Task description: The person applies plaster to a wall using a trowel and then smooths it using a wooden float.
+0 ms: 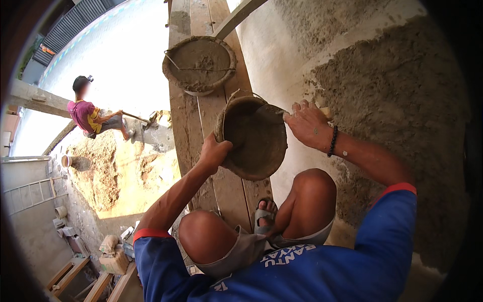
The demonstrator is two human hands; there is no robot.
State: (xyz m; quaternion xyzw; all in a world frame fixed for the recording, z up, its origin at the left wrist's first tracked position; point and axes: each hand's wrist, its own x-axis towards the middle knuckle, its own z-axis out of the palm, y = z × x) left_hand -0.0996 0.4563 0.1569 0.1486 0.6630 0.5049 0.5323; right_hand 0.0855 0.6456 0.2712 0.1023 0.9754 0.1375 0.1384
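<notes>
A bucket point(254, 136) coated in grey mortar is tipped in front of me above the planks, its mouth facing me. Mortar lines its inside. My left hand point(215, 152) is closed on the left side of its rim. From the right, my right hand point(309, 123) grips a trowel, whose wooden handle end point(327, 113) sticks out beside the wrist. The trowel's dark blade point(271, 111) reaches over the upper right rim into the bucket. Just beyond stands a second bucket point(198, 63), filled with wet mortar, its wire handle lying across the top.
I squat on a scaffold of wooden planks point(229, 186) high above the ground. A partly plastered wall point(382, 85) rises on the right; a wooden beam point(239, 19) crosses ahead. Below left, a person point(88, 113) works a long-handled tool near a sand pile point(103, 171). A ladder point(32, 194) leans farther left.
</notes>
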